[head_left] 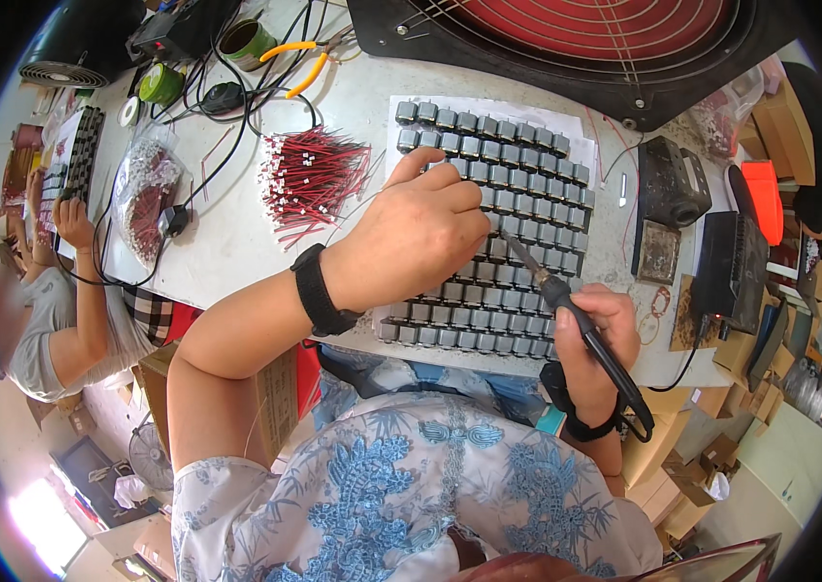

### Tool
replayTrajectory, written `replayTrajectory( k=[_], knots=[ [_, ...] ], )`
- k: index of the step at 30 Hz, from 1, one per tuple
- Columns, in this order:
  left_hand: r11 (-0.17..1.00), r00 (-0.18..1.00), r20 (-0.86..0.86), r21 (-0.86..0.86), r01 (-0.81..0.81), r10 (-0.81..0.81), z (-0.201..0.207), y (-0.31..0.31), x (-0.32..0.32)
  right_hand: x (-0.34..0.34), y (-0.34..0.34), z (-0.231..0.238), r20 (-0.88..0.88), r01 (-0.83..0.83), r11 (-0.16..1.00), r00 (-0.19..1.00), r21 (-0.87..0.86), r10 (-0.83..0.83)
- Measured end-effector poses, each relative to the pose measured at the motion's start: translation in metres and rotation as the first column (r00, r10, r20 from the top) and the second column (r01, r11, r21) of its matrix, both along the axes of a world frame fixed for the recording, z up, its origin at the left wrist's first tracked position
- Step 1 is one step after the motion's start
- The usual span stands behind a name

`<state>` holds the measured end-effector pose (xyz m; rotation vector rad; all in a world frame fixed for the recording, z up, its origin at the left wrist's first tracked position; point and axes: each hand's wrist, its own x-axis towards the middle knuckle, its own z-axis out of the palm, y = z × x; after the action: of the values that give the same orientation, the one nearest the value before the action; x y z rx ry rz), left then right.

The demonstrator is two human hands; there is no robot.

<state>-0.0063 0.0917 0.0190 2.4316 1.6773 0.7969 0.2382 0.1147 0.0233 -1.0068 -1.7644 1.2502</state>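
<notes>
Rows of small silver motors stand packed together on a white sheet in front of me. Over their left part reaches my left hand, its fingers bent and pressed together; whatever they pinch is hidden under the hand. A thin strand shows beside that hand. My right hand is closed round the black handle of a soldering iron. The iron's tip points up and left, down among the motors near my left fingertips; whether it touches one I cannot tell. Left of the motors lies a pile of short red-and-black wires with white connectors.
A large black fan with a red centre borders the far side. Orange-handled pliers, cables and a green tin lie far left, near a bag of wires. Right are a black box and an iron stand. Another person works at left.
</notes>
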Motion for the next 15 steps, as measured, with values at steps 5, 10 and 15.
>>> replayTrajectory(
  k=[5,10,15],
  knots=[
    [1.000,1.000,-0.014,-0.011,0.012,-0.012,0.0003,0.0023,0.0006,0.0071,0.0023,-0.0066,0.043,-0.007,0.991,0.999,0.131,0.001],
    [1.000,1.000,-0.015,-0.012,0.027,-0.027,0.0002,0.0034,0.0008,0.0042,0.0014,-0.0049,0.019,0.000,0.997,1.000,0.075,-0.002],
    [0.999,1.000,-0.001,-0.015,0.031,-0.031,-0.0014,0.0039,0.0010,0.0030,0.0010,-0.0032,0.007,-0.009,0.999,1.000,0.053,0.009]
  ],
)
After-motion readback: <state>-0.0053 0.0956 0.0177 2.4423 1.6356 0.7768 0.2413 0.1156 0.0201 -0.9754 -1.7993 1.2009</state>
